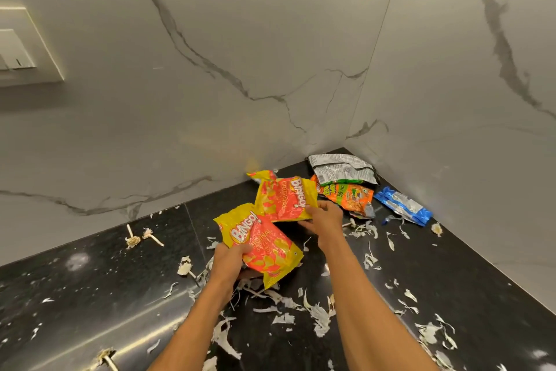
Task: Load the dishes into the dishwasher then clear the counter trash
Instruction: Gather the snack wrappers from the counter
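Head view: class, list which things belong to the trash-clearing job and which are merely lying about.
Job: near Bingo packet in left hand; far Bingo packet in right hand; orange packet; silver packet; blue wrapper; peel scraps.
Just there: black counter; marble wall; switch plate.

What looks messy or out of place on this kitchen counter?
Plenty. Pale peelings and stalk stubs lie strewn across the black counter. A silver wrapper, an orange wrapper and a blue wrapper lie crumpled in the far corner. The left hand grips the nearer Bingo packet, the right hand the farther Bingo packet, both empty-looking.
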Demonstrator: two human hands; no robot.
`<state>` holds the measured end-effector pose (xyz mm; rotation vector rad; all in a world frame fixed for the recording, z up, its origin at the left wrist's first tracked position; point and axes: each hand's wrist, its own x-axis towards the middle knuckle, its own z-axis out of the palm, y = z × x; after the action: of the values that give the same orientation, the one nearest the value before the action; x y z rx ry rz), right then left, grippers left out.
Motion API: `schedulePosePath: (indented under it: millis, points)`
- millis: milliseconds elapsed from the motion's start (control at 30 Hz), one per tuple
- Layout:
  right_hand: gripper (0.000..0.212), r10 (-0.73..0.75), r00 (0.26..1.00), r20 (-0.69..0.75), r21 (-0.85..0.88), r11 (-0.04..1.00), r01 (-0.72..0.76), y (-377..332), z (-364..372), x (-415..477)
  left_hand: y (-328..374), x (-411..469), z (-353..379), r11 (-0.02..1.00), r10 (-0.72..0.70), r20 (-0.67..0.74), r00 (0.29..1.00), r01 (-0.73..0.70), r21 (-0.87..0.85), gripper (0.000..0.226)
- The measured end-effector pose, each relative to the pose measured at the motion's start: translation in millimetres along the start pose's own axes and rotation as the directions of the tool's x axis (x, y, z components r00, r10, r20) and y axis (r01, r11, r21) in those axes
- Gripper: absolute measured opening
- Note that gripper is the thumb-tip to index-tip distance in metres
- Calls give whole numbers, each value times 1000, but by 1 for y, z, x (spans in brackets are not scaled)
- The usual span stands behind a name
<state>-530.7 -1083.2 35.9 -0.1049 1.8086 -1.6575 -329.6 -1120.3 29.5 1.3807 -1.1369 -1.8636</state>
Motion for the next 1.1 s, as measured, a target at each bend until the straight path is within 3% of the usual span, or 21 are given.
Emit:
schedulePosePath:
  millis: [233, 333, 567, 667, 867, 1000, 1100]
  points:
    - [23, 21, 995, -96, 365, 931, 15, -4, -33, -38, -6, -20, 3, 999, 24, -16, 1000, -24, 23, 7]
    - [24, 13, 997, -75, 445, 895, 22, -7, -47, -61, -10, -31, 0, 1000, 24, -25, 999, -24, -9, 9]
    - [17, 54, 997, 48, 320, 945, -67, 19, -53, -110, -3, -66, 11, 991, 77, 120, 990, -63, -116, 14]
    - [18, 75, 996, 55, 270, 959, -87, 32, -58, -125, -6, -78, 16, 989, 110, 183, 977, -89, -116, 30]
    - [25, 56, 988, 141, 133, 988, -75, 42, -77, -147, -14, -96, 22, 985, 155, 121, 981, -143, -102, 19]
    - [32, 60, 971, 231, -21, 998, -57, 44, -98, -155, -25, -102, 18, 985, 158, 46, 986, -154, -72, 22]
    - [45, 10, 975, 221, -63, 998, 4, 48, -113, -155, -33, -109, 9, 989, 135, 22, 991, -134, -59, 23]
